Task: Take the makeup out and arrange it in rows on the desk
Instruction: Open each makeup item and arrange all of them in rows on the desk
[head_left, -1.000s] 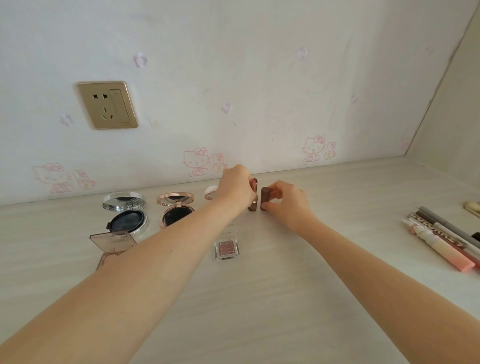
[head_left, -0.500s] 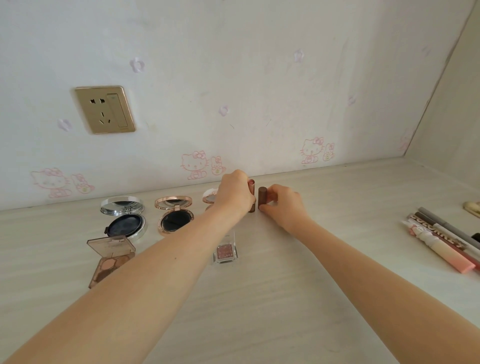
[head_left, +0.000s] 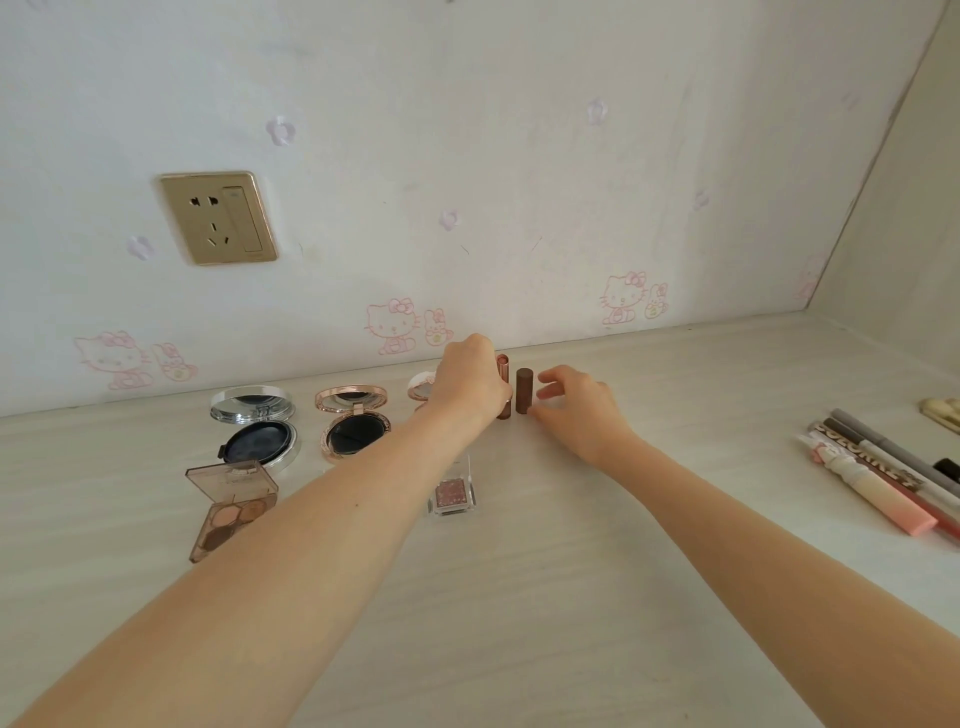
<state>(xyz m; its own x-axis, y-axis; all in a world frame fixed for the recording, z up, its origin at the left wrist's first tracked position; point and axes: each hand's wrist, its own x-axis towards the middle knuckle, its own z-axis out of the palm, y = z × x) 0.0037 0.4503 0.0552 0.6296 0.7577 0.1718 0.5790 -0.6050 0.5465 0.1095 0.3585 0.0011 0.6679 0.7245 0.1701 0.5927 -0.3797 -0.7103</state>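
Two lipsticks stand upright side by side near the back wall: a rose-gold one (head_left: 503, 371) and a brown one (head_left: 523, 391). My left hand (head_left: 470, 379) grips the rose-gold lipstick. My right hand (head_left: 574, 402) hovers just right of the brown lipstick, fingers loosely curled and apart from it. Left of them sit a silver compact (head_left: 257, 428), a rose-gold compact (head_left: 353, 421) and a small pink compact (head_left: 422, 385), all lying open. In front lie an open eyeshadow palette (head_left: 231, 506) and a clear glitter pot (head_left: 452, 493).
Several pens and a pink tube (head_left: 878, 491) lie at the desk's right edge, with a cream object (head_left: 943, 410) behind them. A gold wall socket (head_left: 218, 218) is on the back wall. A side wall closes the right end.
My right hand has let go of the brown lipstick and drawn slightly right. The lipstick now stands alone. My left hand stays on the rose-gold lipstick.
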